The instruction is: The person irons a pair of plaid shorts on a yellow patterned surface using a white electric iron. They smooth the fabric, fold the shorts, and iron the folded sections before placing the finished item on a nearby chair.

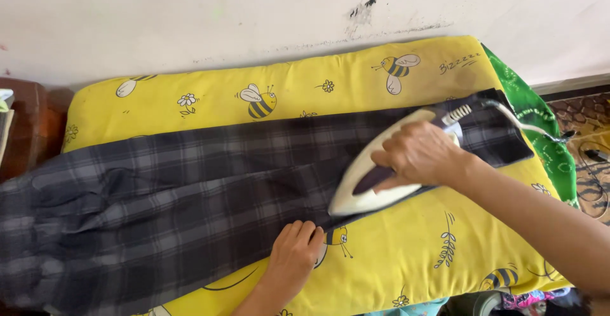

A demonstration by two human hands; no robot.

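A dark grey plaid garment [165,195] lies spread across a yellow padded surface printed with bees [406,252]. My right hand [419,157] grips the handle of a cream-coloured electric iron [362,176], which rests on the garment's near edge with its tip pointing left. My left hand [293,252] lies flat with fingers together, pressing the garment's lower edge just left of the iron's tip. The iron's white cord [527,124] runs off to the right.
A white wall [190,17] with dark marks stands behind the pad. Green patterned cloth [540,125] shows under the pad's right end. A brown wooden piece [32,125] is at the far left. Patterned floor and cables [591,163] lie at the right.
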